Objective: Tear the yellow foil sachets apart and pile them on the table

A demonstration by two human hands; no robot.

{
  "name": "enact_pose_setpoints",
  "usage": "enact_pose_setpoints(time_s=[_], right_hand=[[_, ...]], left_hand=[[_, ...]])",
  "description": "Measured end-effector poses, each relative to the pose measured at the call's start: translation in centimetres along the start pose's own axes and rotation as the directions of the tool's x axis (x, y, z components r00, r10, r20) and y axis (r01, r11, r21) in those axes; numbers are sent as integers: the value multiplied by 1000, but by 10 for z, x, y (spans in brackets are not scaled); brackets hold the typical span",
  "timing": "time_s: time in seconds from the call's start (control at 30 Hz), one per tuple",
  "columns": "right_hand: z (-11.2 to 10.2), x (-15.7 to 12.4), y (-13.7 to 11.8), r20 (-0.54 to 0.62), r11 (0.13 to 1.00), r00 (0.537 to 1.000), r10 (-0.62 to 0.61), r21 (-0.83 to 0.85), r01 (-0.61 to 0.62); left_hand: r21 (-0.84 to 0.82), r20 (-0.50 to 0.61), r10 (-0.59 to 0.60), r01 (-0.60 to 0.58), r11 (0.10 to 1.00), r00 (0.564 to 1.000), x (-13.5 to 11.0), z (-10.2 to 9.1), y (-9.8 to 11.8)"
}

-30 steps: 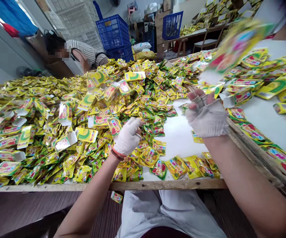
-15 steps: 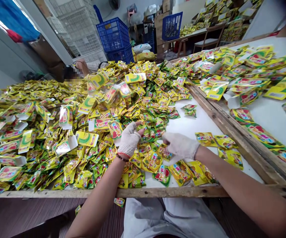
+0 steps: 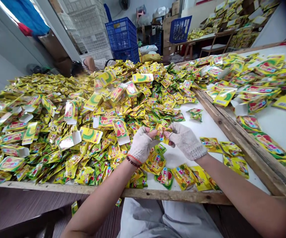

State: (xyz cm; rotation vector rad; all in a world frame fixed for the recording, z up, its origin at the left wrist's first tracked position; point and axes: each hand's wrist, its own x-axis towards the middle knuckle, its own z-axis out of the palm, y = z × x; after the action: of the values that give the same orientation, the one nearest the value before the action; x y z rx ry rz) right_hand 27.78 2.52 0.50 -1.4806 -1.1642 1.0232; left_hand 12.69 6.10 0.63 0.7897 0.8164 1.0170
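Both my hands wear white knit gloves with bare fingertips. My left hand (image 3: 141, 144) and my right hand (image 3: 184, 140) meet above the white table (image 3: 207, 127), fingers closed on a few small yellow sachets (image 3: 160, 133) held between them. A huge heap of yellow and green sachets (image 3: 58, 125) and flat printed cartons (image 3: 88, 135) covers the table to the left and behind. A row of sachets (image 3: 182, 177) lies along the near wooden edge under my wrists.
A wooden rail (image 3: 229, 132) divides this table from a second white table (image 3: 271, 115) on the right, strewn with filled cartons. Another person (image 3: 93, 64) bends behind the heap. Blue crates (image 3: 123, 36) and white crates stand at the back. Two sachets lie on the floor.
A carton flew off to the right table from my raised right hand. That hand then dropped to the heap, and both hands have come together holding sachets.
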Motion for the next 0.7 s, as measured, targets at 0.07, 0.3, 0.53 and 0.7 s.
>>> enact_pose_setpoints(time_s=[0.07, 0.3, 0.53, 0.7], right_hand=[[0, 1, 4, -40, 998, 998, -39, -41, 38], [5, 4, 10, 35, 954, 972, -234, -185, 236], [-5, 2, -7, 42, 972, 998, 48, -230, -38], [-32, 1, -9, 128, 898, 991, -34, -432, 87]], left_hand=[[4, -31, 26, -26, 1000, 999, 0, 1, -2], [-34, -21, 70, -70, 997, 997, -2, 5, -8], [40, 12, 74, -74, 996, 997, 1, 0, -3], [275, 28, 131, -134, 952, 991, 4, -9, 3]])
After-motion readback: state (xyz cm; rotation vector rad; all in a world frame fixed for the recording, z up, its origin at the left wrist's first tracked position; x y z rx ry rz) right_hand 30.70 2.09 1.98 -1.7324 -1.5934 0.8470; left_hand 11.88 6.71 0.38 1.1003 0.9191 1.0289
